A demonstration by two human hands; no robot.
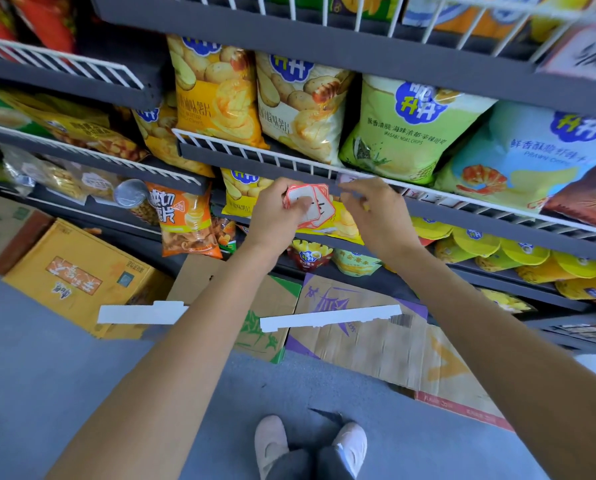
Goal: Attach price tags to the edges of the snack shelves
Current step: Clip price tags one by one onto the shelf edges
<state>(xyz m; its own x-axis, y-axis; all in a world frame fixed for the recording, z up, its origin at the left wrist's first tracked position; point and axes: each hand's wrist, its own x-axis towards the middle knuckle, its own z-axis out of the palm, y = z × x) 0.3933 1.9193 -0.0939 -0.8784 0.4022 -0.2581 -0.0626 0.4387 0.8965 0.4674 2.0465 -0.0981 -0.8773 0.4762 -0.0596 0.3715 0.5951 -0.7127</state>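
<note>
My left hand grips a small stack of red-bordered white price tags in front of the middle snack shelf. My right hand is just right of the stack, its fingers curled at the dark grey shelf edge near a pale tag on the white wire rail; whether the fingers pinch that tag I cannot tell. Further right along the same rail sit other red and white tags. Chip bags stand on the shelf above the rail.
Flattened cardboard boxes and a yellow carton lie on the grey floor below the shelves. My feet stand close to the cardboard. More snack bags fill the lower shelves. A large tag hangs at the upper right.
</note>
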